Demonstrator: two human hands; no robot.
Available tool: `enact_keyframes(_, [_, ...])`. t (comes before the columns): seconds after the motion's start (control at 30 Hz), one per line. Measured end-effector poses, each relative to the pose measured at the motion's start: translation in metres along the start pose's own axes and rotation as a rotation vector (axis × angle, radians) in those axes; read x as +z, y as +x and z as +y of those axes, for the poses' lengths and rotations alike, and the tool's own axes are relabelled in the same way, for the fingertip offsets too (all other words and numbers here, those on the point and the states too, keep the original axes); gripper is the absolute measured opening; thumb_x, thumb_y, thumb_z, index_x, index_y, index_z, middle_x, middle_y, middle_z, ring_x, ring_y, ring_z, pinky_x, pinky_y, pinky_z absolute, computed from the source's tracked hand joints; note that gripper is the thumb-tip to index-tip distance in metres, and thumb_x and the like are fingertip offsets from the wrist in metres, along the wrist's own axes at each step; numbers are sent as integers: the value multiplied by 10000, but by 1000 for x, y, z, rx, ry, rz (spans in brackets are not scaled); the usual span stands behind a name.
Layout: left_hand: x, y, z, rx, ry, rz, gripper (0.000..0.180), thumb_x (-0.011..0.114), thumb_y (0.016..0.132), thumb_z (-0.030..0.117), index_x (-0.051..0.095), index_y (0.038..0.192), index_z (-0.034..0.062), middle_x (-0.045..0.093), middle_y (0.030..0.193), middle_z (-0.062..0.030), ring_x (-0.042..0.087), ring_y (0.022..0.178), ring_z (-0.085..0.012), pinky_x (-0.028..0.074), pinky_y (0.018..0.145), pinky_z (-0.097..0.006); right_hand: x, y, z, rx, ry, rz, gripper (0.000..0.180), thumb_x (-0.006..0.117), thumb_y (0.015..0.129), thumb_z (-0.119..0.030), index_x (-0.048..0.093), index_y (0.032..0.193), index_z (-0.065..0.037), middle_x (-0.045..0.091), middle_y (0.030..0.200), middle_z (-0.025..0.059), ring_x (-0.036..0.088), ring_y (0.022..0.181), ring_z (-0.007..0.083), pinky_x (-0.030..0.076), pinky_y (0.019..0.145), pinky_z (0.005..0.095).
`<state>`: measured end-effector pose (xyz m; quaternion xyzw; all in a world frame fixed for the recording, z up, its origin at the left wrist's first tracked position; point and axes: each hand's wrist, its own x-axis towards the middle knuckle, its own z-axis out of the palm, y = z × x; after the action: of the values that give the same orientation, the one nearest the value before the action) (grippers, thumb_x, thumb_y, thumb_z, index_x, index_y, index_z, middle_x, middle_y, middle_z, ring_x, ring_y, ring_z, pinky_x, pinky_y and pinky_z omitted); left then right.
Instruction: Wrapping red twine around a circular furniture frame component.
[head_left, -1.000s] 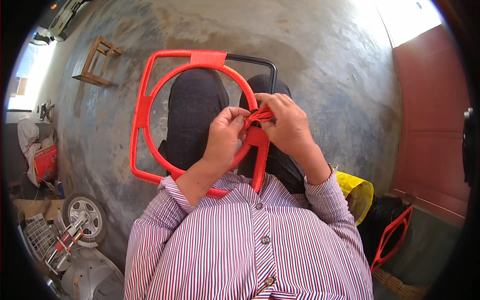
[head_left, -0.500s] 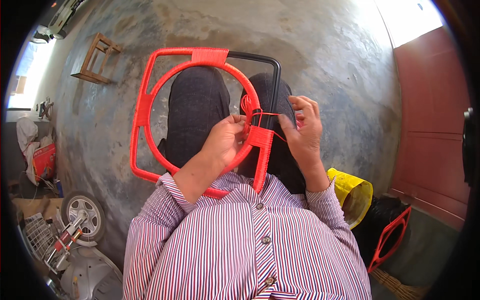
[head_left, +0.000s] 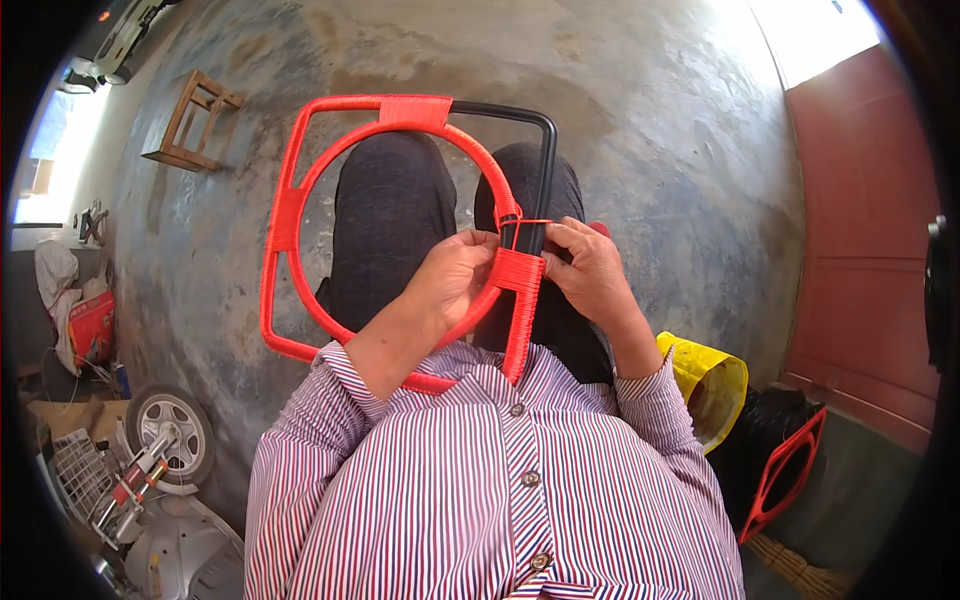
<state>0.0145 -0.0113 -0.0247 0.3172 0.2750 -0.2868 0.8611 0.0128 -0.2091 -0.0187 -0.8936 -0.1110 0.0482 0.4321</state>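
Observation:
A square frame with a round inner ring [head_left: 297, 265] rests across my thighs, mostly wrapped in red cord. Its upper right corner [head_left: 545, 125] is bare black tube. At the right side, a loop of red cord [head_left: 530, 221] crosses the unwrapped black joint, just above a tightly wound red band [head_left: 518, 270]. Inside the ring, my left hand [head_left: 455, 275] is closed against the joint; its fingertips are partly hidden there. My right hand [head_left: 585, 268] pinches at the frame's outer edge, where the cord loop ends. The loose cord bundle is hidden.
A small wooden stool [head_left: 192, 120] stands at the far left. A wheeled vehicle [head_left: 170, 440] is at the lower left. To my right are a yellow container [head_left: 700, 385], a black bag [head_left: 765, 440] and another red frame [head_left: 785, 475]. A dark red door [head_left: 855, 240] stands beyond.
My right hand has moved left to the frame's edge, and its fingers have drawn together. The cord has been pulled closer around the joint, and the loose bundle has gone out of sight.

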Motion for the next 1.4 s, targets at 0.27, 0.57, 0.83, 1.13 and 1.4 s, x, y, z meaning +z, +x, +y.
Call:
enact_keyframes(0.27, [2,4,-2,0,94,6,165,482,940,-73,509,1101,-48,609,999,-146,685,838,-220,632,773,-368,10,0,11,32,93,-1,153,705,790,-127,680,916,-46,562,800,80,607,747,258,476,675,372])
enact_keyframes(0.57, [-7,6,-1,-42,98,-80,167,473,935,-19,569,1072,-8,649,961,-136,686,809,-221,612,694,-390,0,3,6,-15,52,-97,176,700,776,-163,637,873,-31,563,814,92,605,810,297,474,695,410])
enact_keyframes(0.83, [1,1,-1,-9,37,-179,242,439,927,0,583,1120,-17,662,1015,-122,680,883,-211,589,829,-365,-1,0,2,-60,8,-57,181,702,757,-169,636,846,-27,560,802,96,595,802,300,470,689,411])
enact_keyframes(1.13, [0,1,1,-20,0,-264,257,435,930,-6,568,1148,-38,652,1079,-146,674,961,-215,567,904,-367,19,-9,7,-107,81,259,142,718,741,-51,701,879,-19,627,773,88,623,768,249,494,677,346])
enact_keyframes(1.4, [9,-7,3,19,-16,-202,246,429,941,-3,531,1157,-60,641,1105,-167,663,996,-226,552,941,-382,6,-13,17,71,559,197,53,664,811,-29,671,834,18,608,757,19,582,733,89,458,659,253])
